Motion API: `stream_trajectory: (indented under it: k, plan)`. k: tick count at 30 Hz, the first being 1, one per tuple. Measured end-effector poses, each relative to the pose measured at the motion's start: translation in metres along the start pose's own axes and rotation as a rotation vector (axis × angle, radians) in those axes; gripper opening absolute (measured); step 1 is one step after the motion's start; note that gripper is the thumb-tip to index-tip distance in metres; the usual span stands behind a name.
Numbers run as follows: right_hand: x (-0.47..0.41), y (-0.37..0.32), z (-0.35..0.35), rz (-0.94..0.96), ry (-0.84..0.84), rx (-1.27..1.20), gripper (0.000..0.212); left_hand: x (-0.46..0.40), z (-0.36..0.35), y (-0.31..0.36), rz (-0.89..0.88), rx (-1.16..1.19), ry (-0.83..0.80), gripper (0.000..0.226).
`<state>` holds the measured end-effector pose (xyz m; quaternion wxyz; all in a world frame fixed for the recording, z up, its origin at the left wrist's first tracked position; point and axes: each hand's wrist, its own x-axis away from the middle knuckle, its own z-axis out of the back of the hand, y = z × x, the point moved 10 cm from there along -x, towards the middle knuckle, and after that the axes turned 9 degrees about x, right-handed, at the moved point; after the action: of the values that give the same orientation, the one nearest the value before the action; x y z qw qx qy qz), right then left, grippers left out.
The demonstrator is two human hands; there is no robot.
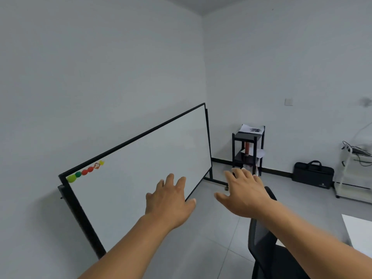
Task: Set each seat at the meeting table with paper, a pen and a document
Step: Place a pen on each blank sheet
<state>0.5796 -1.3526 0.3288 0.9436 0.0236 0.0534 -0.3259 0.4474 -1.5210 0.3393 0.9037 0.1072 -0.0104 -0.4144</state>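
Observation:
Both my hands reach forward in mid-air, palms down, fingers spread, holding nothing. My left hand [170, 200] is in front of the whiteboard's lower corner. My right hand [244, 193] hovers above the back of a black office chair [269, 248]. Far ahead in the corner stands a small black shelf rack [248, 150]; printed sheets of paper [252, 128] lie on its top, and more white paper [259, 153] lies on its middle shelf beside a red cylinder [247, 148]. A corner of the white meeting table [360, 232] shows at the right edge. No pen can be made out.
A rolling whiteboard [141, 170] with coloured magnets [84, 171] stands along the left wall. A black briefcase [313, 175] sits on the floor by the far wall. A white cart with cables [354, 170] stands at the right. Grey tiled floor [217, 228] lies between me and the rack.

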Motion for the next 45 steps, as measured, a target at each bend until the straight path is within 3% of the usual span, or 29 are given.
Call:
stream_trajectory:
  k: [12,22,29,40,45]
  plan:
    - [-0.242,0.071,-0.026,-0.105,0.003,-0.038,0.070,-0.273,-0.017,0.015,-0.074,0.014,-0.061,0.080]
    - [-0.424,0.137,-0.086,-0.304,-0.047,-0.040,0.069,-0.508,-0.075,0.048,-0.284,0.031,-0.122,0.081]
    - [-0.530,0.176,-0.091,-0.453,-0.071,-0.009,0.075,-0.654,-0.088,0.077,-0.430,0.044,-0.175,0.082]
    - [-0.667,0.314,-0.131,-0.632,-0.100,0.019,0.078,-0.845,-0.157,0.197,-0.626,0.065,-0.242,0.082]
    - [-0.749,0.399,-0.158,-0.652,-0.107,0.005,0.077,-0.951,-0.189,0.264,-0.625,0.043,-0.257,0.084]
